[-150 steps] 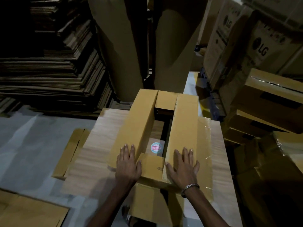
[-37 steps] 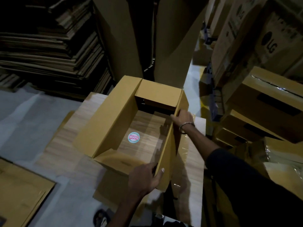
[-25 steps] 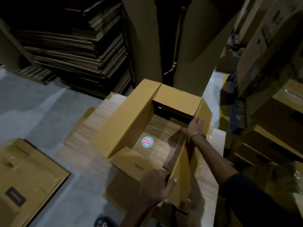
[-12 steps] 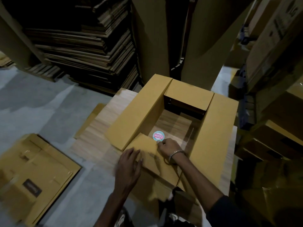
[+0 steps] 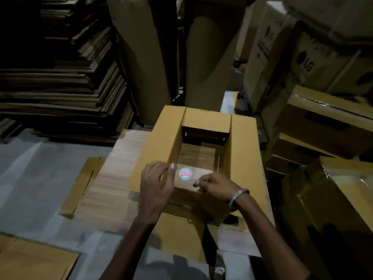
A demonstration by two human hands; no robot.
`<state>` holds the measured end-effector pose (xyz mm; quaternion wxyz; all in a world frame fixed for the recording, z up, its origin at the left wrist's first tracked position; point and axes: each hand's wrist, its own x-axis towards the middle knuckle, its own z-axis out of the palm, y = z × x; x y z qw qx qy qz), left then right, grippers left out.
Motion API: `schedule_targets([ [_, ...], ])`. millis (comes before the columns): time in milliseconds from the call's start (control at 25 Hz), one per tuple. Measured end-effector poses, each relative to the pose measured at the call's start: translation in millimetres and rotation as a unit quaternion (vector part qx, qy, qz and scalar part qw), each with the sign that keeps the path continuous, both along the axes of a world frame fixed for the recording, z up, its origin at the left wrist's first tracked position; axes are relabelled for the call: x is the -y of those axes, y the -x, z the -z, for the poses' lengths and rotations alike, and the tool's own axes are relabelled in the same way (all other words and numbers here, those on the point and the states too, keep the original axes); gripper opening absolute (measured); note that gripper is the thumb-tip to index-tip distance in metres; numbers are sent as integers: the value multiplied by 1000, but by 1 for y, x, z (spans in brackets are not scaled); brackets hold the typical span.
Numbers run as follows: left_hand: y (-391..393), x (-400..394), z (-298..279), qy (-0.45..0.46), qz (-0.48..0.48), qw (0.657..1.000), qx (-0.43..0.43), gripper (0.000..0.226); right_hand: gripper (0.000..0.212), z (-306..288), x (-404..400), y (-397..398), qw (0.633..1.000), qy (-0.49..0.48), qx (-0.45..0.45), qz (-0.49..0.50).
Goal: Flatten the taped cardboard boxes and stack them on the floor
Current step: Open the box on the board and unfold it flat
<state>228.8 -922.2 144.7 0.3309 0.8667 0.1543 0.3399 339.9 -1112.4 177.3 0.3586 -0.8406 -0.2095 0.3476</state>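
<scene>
An open yellow-brown cardboard box [image 5: 244, 156] stands on a pale wood-grain board [image 5: 119, 170], its long flaps spread left and right and its far flap folded out. Through the box I see the board and a round sticker [image 5: 185, 173]. My left hand [image 5: 156, 186] rests on the box's near left corner, thumb hooked over the near flap's edge beside the sticker. My right hand [image 5: 214, 183], with a metal bracelet, pinches the near flap's edge from the right. The near flap [image 5: 191, 201] lies under both hands, mostly in shadow.
A tall stack of flattened cardboard [image 5: 60, 87] fills the back left. Upright cardboard sheets [image 5: 210, 57] stand behind the box. Taped boxes [image 5: 331, 122] pile up on the right. Flat cardboard [image 5: 30, 261] lies on the grey floor at near left, and another piece [image 5: 80, 182] under the board.
The camera has swung right and down. Both hands have shifted on the near flap: the left came up to the box's left corner, the right slid right along the flap's edge.
</scene>
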Motion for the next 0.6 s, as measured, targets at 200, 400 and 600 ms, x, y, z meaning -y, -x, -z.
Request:
schedule_targets([
  [200,9,-19,21,-36,229,942,-242,46,64,28,13,44,989,132,41,-58],
  [400,17,-26,67,-179,331,797,-473,76,85,60,10,56,961,254,78,-80],
  [600,25,-29,104,-216,297,850,-378,52,66,98,7,71,952,266,150,0],
])
